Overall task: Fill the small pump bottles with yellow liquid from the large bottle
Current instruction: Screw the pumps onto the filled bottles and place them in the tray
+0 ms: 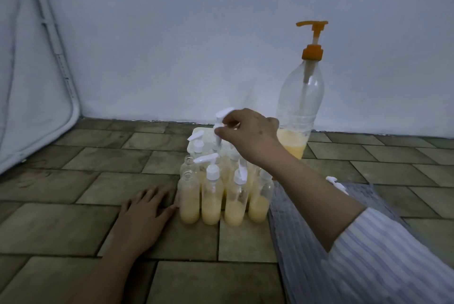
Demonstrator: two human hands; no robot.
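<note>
Several small clear bottles [211, 195] partly filled with yellow liquid stand clustered on the tiled floor; some carry white pump tops, and two at the left [189, 176] are uncapped. My right hand [248, 134] pinches a white pump top [222, 117] above the back of the cluster. My left hand [145, 213] rests flat on the floor, its fingers straight, just left of the front bottles. The large clear bottle [298, 112] with an orange pump stands behind at the right, with yellow liquid low in it.
A white tray or lid [196, 132] lies behind the cluster. A striped grey cloth [307, 242] covers the floor at the right, with a loose white pump top [336, 183] on it. A pale wall closes the back and a fabric panel stands at the left.
</note>
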